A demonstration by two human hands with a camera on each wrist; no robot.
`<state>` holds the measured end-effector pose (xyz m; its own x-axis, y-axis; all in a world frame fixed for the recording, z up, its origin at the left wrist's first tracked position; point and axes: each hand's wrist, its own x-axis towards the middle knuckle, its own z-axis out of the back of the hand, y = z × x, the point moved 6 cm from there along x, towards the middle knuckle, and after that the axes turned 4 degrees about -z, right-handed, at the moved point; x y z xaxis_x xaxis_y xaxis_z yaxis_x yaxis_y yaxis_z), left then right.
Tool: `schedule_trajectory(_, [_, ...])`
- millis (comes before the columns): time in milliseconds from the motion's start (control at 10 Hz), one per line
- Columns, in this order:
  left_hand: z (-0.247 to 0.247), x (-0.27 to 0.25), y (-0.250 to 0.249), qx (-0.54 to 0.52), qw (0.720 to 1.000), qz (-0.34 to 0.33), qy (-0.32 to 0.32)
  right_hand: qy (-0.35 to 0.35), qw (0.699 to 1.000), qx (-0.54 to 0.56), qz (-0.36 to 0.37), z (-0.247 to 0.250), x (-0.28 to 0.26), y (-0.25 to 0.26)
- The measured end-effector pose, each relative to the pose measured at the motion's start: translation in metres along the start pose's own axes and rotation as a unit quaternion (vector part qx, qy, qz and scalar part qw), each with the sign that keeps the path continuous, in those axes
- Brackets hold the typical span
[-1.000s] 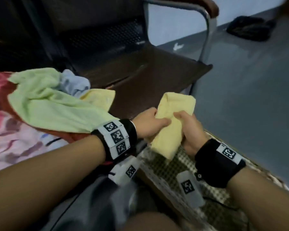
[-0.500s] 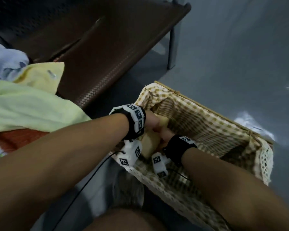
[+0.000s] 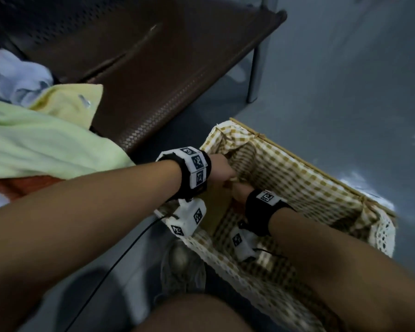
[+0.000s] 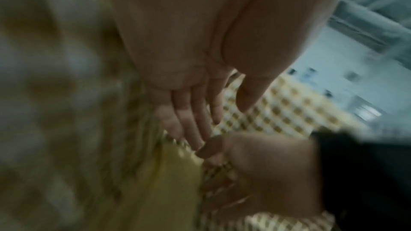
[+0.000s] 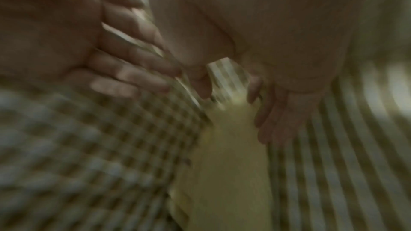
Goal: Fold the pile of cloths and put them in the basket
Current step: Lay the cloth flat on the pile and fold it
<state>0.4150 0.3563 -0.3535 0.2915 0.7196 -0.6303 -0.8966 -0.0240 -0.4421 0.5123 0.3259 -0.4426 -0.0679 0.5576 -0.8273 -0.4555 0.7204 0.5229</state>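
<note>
A wicker basket with a checked lining stands on the floor at my feet. Both hands are down inside its left end. A folded yellow cloth lies there against the lining, between my wrists. My left hand has straight fingers whose tips touch the cloth's upper edge. My right hand is beside it; in the right wrist view its fingers lie straight along the cloth, thumb apart. Both wrist views are blurred.
The pile lies on the seat at the left: a light green cloth, a yellow one and a pale blue one. A brown metal bench runs behind. My shoe is beside the basket on the grey floor.
A second ago both hands held the folded yellow cloth up in front of the bench. They have since carried it down into the basket's left end, and the fingers have now straightened off it.
</note>
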Motion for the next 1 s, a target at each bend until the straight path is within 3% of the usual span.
schedule_trajectory(100, [0.02,-0.04,-0.007,-0.052,0.997,-0.051,-0.034,-0.027,0.999,-0.03,0.035,0.015,-0.035,0.03])
schedule_trajectory(200, [0.055,-0.096,0.001,-0.09,0.983,-0.073,-0.139,0.026,0.986,-0.122,0.115,0.002,-0.106,0.093])
schedule_trajectory(300, [0.09,-0.16,0.025,-0.05,0.974,-0.07,-0.207,0.051,0.985,-0.081,0.141,-0.018,-0.145,0.135])
schedule_trajectory(400, [0.116,-0.224,0.064,0.0,0.963,-0.047,-0.267,0.07,0.955,-0.132,0.256,-0.067,-0.192,0.191])
schedule_trajectory(600, [0.124,-0.32,0.175,0.084,0.933,0.052,-0.346,0.103,0.867,-0.285,0.395,-0.21,-0.235,0.263])
schedule_trajectory(700, [0.114,-0.345,0.235,0.123,0.918,0.122,-0.356,0.05,0.788,-0.43,0.439,-0.272,-0.238,0.277])
schedule_trajectory(800, [0.101,-0.356,0.283,0.126,0.907,0.153,-0.372,0.034,0.74,-0.505,0.442,-0.317,-0.228,0.278])
schedule_trajectory(900, [0.096,-0.359,0.315,0.143,0.9,0.172,-0.373,0.014,0.713,-0.531,0.458,-0.344,-0.214,0.275])
schedule_trajectory(1000, [0.108,-0.363,0.334,0.14,0.877,0.189,-0.419,-0.016,0.685,-0.548,0.48,-0.356,-0.204,0.274])
